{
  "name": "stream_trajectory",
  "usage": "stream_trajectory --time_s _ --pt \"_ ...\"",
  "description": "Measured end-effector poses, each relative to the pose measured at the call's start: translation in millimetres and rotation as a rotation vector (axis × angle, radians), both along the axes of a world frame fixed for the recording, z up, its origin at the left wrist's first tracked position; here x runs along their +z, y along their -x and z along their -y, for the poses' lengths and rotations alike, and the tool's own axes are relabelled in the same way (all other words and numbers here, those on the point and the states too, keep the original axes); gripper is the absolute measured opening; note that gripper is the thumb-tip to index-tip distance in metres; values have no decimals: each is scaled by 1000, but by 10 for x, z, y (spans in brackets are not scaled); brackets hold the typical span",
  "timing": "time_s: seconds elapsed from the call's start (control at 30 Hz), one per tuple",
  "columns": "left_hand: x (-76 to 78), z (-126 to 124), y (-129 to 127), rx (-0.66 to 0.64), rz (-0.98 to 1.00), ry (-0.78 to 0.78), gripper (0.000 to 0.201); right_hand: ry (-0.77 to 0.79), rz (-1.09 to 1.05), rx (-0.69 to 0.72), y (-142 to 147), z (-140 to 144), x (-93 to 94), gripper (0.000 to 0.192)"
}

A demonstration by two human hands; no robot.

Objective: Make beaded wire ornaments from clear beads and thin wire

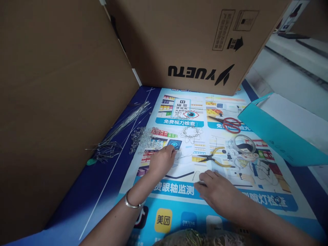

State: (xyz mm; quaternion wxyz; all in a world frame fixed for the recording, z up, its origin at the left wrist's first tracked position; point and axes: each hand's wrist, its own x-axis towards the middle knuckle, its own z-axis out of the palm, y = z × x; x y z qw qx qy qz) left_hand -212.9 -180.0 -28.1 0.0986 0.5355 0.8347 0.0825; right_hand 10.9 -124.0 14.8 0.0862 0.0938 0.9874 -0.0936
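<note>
The left hand [162, 160] pinches a thin wire [185, 156] on the counter [107, 191], near the clear beads [143, 137]. The right hand [216, 191] presses flat, grip loose and empty, beside the pliers [214, 158]. It looks like bead-threading time; next, a bead must meet the wire's tip.

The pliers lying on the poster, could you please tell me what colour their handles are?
Yellow handles on the dark-jawed pliers, clearest in the head view.

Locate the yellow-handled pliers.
The pliers lie on the poster, right of centre, just beyond the right hand and below the red scissors.
</note>
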Motion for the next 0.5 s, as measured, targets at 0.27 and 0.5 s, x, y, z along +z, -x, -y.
stream_trajectory --time_s 0.27,0.5 --pt "-22 -55 37 12 112 -86 25 164 25 90 30 7 107 17" --pt "170 127 201 -62 263 -121 22 197 12 57 42 -28 106 18"
